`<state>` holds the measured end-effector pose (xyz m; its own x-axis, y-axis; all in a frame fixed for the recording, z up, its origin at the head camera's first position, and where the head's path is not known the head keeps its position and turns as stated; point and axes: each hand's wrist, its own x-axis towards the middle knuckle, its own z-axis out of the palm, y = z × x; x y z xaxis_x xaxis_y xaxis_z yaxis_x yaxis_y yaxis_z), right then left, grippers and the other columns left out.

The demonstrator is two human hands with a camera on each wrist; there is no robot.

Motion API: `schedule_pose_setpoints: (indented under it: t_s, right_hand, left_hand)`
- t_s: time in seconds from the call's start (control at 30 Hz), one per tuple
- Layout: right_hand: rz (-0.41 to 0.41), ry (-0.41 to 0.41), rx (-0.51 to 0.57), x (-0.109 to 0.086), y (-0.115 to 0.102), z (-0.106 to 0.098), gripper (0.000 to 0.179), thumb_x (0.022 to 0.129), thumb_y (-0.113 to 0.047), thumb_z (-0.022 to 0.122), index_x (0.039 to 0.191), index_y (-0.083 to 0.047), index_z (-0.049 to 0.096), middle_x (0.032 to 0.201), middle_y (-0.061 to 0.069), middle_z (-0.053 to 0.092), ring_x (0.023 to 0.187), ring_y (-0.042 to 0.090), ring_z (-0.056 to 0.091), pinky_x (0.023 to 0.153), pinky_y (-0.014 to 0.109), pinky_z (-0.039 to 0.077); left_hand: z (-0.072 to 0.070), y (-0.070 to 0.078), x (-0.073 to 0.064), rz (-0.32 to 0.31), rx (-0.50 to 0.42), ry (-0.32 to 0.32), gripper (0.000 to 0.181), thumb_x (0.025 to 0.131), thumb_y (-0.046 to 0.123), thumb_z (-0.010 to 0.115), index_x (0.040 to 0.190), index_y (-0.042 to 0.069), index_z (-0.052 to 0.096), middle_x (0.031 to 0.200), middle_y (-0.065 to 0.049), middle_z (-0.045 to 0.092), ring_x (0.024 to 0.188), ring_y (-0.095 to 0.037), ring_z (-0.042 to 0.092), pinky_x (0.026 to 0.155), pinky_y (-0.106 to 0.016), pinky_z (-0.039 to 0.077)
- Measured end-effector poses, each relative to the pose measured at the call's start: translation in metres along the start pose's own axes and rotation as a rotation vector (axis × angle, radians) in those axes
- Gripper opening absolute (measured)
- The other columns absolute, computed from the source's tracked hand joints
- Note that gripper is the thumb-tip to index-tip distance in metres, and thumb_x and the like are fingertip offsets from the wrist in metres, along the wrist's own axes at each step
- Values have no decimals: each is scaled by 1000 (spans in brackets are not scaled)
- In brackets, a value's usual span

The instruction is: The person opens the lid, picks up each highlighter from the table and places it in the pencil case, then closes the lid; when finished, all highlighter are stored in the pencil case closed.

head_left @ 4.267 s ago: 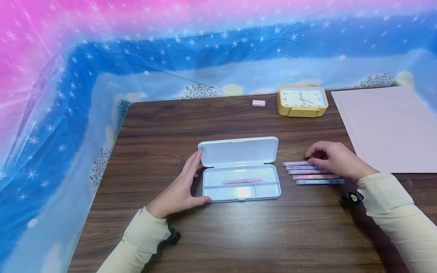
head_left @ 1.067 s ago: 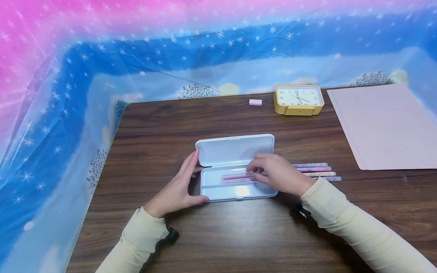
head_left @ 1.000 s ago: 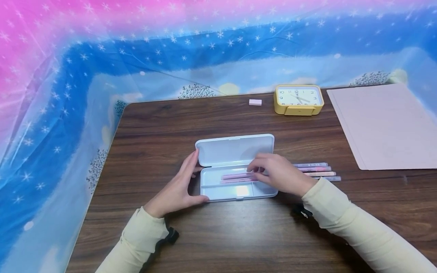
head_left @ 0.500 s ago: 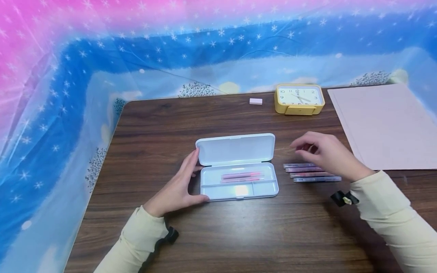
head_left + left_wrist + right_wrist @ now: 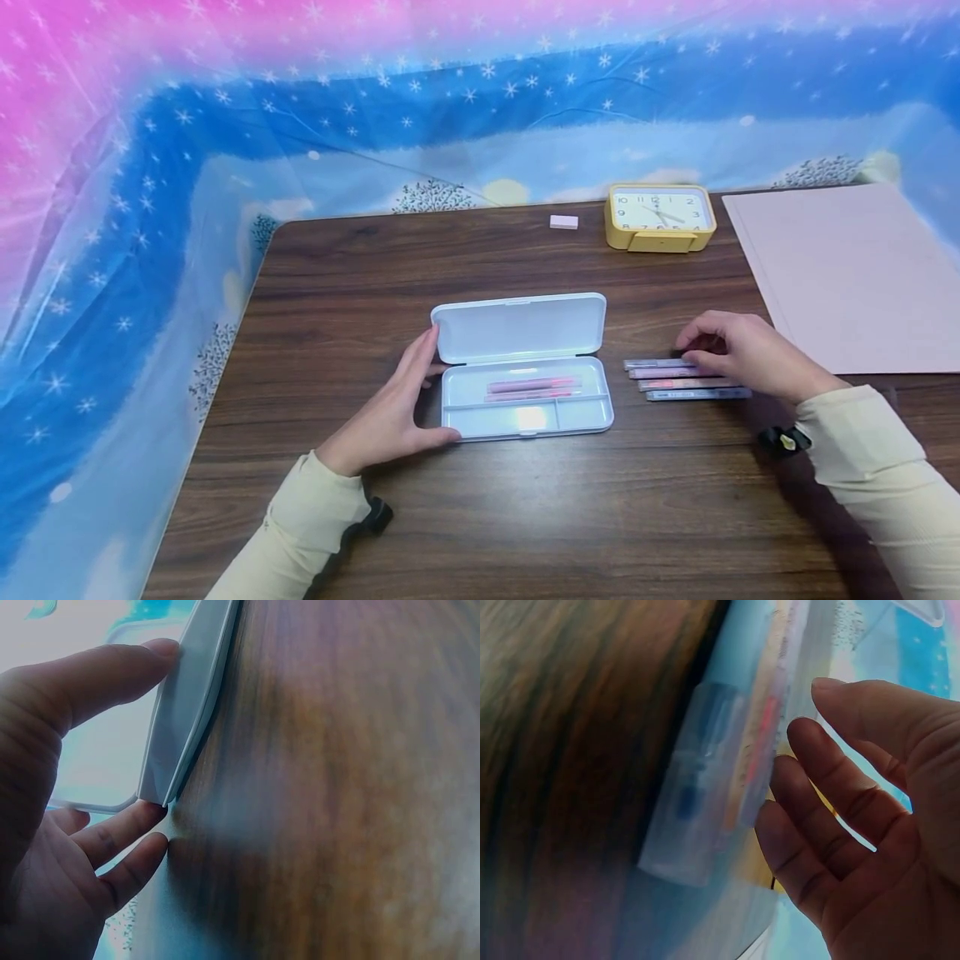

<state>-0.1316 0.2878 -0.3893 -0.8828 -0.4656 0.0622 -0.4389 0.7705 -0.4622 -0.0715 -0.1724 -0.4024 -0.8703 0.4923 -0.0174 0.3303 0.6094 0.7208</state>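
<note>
Right hand (image 5: 750, 354) at the right part of the back pen (image 5: 651, 364) in a row of four pens (image 5: 667, 385), fingers bent, thumb in front; cannot tell a closed pinch from a light touch, even from the right wrist view; left hand (image 5: 384, 422) grasping the left end of the white pencil case (image 5: 585, 413), thumb at the front corner, fingers behind by the open lid (image 5: 521, 331).

Seemingly at the stage of picking up a pen; best to nip only the back one, between thumb tip and forefinger, and to lift straight up, so as not to drag along the purple pen (image 5: 660, 374) just in front; barrels probably round and apt to roll under a sideways push, so better to squeeze before raising.

Two pens (image 5: 532, 385) already inside the case, side by side in the long rear compartment (image 5: 465, 387), roughly parallel to the divider (image 5: 465, 407); for a neat fit, keep any further pen level and in line with that pair; lower rather than drop, clear of the lid; hold the case firmly but gently with the left hand, to stop any skid on the wooden table (image 5: 495, 517).
</note>
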Motion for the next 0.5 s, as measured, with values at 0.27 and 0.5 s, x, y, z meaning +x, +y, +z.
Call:
schedule_pose_setpoints:
  t_s: [0.27, 0.5]
  right_hand:
    - [11, -37, -9, 0, 5, 3, 15, 84, -6, 76, 92, -18, 71, 81, -7, 65, 73, 4, 56, 65, 24, 49]
    - [3, -33, -21, 2, 5, 4, 15, 84, -5, 75, 93, -17, 72, 79, -7, 66, 72, 5, 56, 64, 25, 49]
  left_hand:
    - [0, 1, 0, 0, -6, 3, 128, 75, 31, 87, 158, 27, -10, 166, -6, -1, 137, -21, 47, 116, -47, 33]
    - [0, 0, 0, 0, -7, 5, 128, 75, 31, 87, 158, 27, -10, 166, -5, 0, 137, -21, 46, 116, -47, 33]
